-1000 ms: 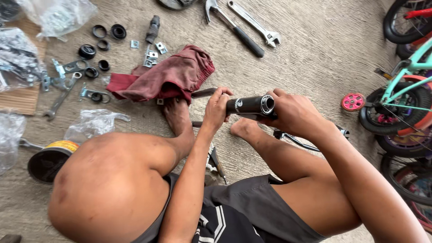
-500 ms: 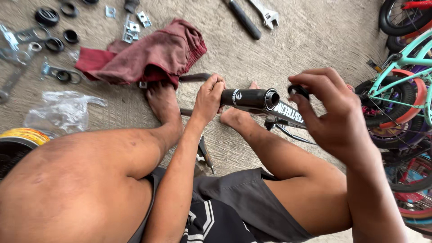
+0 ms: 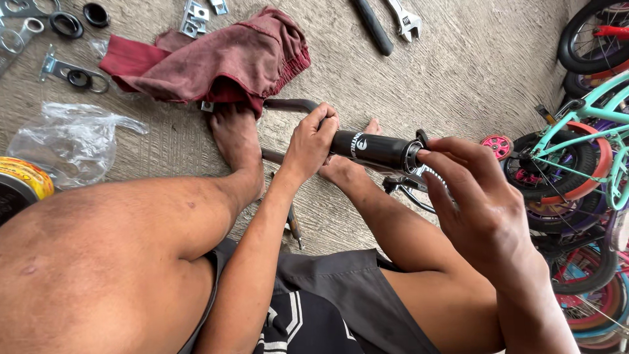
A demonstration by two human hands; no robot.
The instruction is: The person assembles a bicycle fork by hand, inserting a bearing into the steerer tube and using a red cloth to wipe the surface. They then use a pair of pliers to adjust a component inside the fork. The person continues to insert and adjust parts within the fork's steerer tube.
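Observation:
I sit on a concrete floor with my legs drawn up. My left hand (image 3: 313, 139) grips the near end of a black bicycle tube (image 3: 373, 149), part of a frame lying across my feet. My right hand (image 3: 473, 196) is at the tube's open end, fingertips pinching a small black ring (image 3: 420, 138) against the bearing there. Beneath the tube a dark metal bar (image 3: 288, 105) runs under my left foot.
A crumpled red cloth (image 3: 216, 59) lies ahead. Black rings (image 3: 65, 24), metal brackets (image 3: 195, 14), a wrench (image 3: 406, 18) and a black-handled tool (image 3: 373, 26) lie scattered beyond. A clear plastic bag (image 3: 69, 141) and yellow-rimmed tin (image 3: 23, 177) sit left. Small bicycles (image 3: 576, 151) stand right.
My right hand let go of the tube end, lifted away, then came back with fingertips on the ring at the opening. The view shifted closer and left.

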